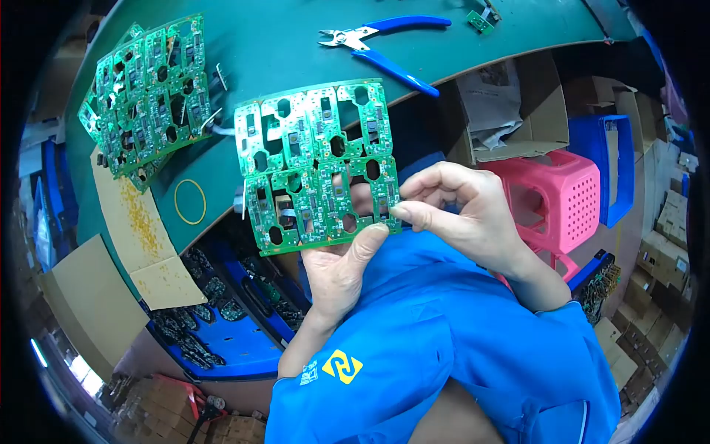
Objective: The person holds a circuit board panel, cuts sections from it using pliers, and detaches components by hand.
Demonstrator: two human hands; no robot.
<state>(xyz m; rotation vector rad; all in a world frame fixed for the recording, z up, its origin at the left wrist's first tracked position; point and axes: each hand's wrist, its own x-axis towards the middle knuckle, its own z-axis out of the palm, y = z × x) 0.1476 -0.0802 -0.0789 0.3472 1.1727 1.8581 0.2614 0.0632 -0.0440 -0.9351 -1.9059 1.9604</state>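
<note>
A green circuit board panel (pixel 318 166) with many cut-out holes is held up over the table's front edge. My left hand (pixel 336 274) grips its lower edge, thumb on the face and fingers partly hidden behind the board. At the right edge of the panel is my right hand (pixel 451 203), its thumb and index finger pinched together by the lower right corner; whether a small part lies between them is hidden. More green panels (pixel 151 96) are stacked on the table at the left.
Blue-handled cutters (pixel 392 41) lie on the green table (pixel 274 52). A yellow rubber band (pixel 190 202) and a cardboard strip (pixel 140 229) with small yellow bits are at left. A pink stool (pixel 555 200), an open carton (pixel 529 111) and a blue bin (pixel 237 344) stand around.
</note>
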